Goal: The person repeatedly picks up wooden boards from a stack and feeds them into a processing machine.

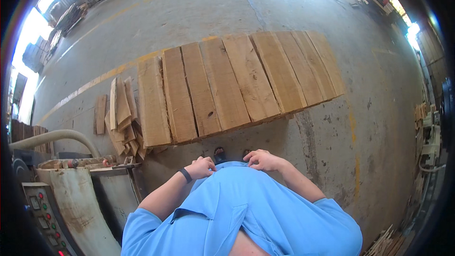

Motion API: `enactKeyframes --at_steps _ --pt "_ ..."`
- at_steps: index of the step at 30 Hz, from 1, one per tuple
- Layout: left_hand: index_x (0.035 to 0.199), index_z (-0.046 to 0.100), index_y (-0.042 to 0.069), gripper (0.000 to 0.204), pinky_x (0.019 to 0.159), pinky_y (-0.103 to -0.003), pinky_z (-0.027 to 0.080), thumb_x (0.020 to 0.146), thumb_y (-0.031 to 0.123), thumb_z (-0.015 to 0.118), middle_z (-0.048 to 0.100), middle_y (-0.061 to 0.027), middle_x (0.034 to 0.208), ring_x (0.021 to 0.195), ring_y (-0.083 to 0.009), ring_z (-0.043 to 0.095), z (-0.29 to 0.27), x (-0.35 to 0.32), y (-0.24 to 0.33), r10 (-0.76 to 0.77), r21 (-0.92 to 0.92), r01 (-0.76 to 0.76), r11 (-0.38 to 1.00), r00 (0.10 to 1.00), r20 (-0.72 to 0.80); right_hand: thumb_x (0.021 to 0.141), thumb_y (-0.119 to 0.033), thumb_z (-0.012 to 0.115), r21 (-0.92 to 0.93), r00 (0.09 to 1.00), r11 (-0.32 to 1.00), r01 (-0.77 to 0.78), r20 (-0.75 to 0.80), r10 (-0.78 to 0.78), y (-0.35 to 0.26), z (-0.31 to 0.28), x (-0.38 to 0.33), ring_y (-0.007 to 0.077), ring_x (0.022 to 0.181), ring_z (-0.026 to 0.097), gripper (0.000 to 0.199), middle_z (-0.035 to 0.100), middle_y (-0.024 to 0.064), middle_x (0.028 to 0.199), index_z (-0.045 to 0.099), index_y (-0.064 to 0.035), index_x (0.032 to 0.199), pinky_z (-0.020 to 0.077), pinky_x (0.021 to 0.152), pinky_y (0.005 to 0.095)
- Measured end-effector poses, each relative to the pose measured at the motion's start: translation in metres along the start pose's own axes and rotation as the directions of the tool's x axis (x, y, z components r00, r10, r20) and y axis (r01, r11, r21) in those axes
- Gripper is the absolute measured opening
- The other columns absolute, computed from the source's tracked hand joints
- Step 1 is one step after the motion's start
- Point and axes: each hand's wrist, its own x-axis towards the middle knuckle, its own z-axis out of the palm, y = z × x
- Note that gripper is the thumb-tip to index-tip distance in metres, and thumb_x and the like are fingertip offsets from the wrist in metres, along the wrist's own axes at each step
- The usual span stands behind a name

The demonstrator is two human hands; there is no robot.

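Note:
My left hand [201, 167], with a dark band on its wrist, is closed at the left side of my light blue shirt [232, 185], fingers curled at its lower edge. On the other side my right hand [265, 160] pinches the same shirt near its hem. Just beyond my hands lies a row of several wide rough-sawn wooden boards [239, 76], set side by side on a raised stack. Dark gaps and bark edges show between some boards. Neither hand touches the wood.
Offcut strips [124, 114] are heaped on the floor left of the boards. A machine [71, 199] with a hose [57, 137] and a button panel [47, 218] stands close on my left. More equipment [430, 137] lines the right side. Yellow lines [109, 75] mark the concrete floor.

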Motion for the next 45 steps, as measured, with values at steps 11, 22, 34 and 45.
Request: enactKeyframes --at_steps 11,22,34,45 --pt "0.108 0.081 0.022 0.030 0.109 -0.051 0.040 0.088 0.042 0.070 0.064 -0.0028 0.128 0.125 -0.0337 0.050 0.020 -0.004 0.030 -0.127 -0.076 0.122 0.990 0.989 -0.071 0.089 -0.034 0.079 0.140 0.987 0.990 -0.011 0.157 -0.011 0.036 -0.044 0.004 0.0313 0.139 0.048 0.036 0.053 0.0138 0.149 0.073 -0.0106 0.116 0.0374 0.118 0.0411" --pt "0.114 0.071 -0.002 0.035 0.091 -0.039 0.054 0.090 0.024 0.077 0.065 -0.0191 0.117 0.104 -0.0289 0.065 -0.041 0.007 -0.005 -0.361 -0.468 -0.047 0.883 0.571 -0.738 0.087 -0.028 0.081 0.082 0.788 0.986 -0.147 -0.592 0.167 0.066 -0.061 0.066 0.0329 0.127 0.058 0.047 0.063 0.0170 0.133 0.066 -0.0050 0.125 0.0469 0.108 0.0438" --pt "0.146 0.047 -0.008 0.081 0.114 -0.048 0.041 0.083 0.028 0.083 0.047 -0.0286 0.142 0.133 -0.0447 0.047 -0.038 0.056 -0.105 -0.476 -0.376 0.305 0.875 0.410 -0.778 0.086 -0.030 0.080 -0.284 0.627 0.838 -0.466 -0.774 0.086 0.054 -0.049 0.121 0.0367 0.146 0.037 0.066 0.043 0.0164 0.156 0.057 -0.0072 0.144 0.0365 0.118 0.0499" --pt "0.144 0.051 -0.005 0.083 0.117 -0.049 0.041 0.078 0.031 0.088 0.045 -0.0279 0.145 0.137 -0.0447 0.044 -0.046 0.068 -0.105 -0.711 -0.545 0.477 0.690 0.304 -0.634 0.091 -0.014 0.077 0.791 0.301 0.437 0.428 -0.581 0.756 0.138 -0.045 0.097 0.0206 0.107 0.063 0.034 0.065 0.0040 0.115 0.062 -0.0064 0.121 0.0501 0.094 0.0371"
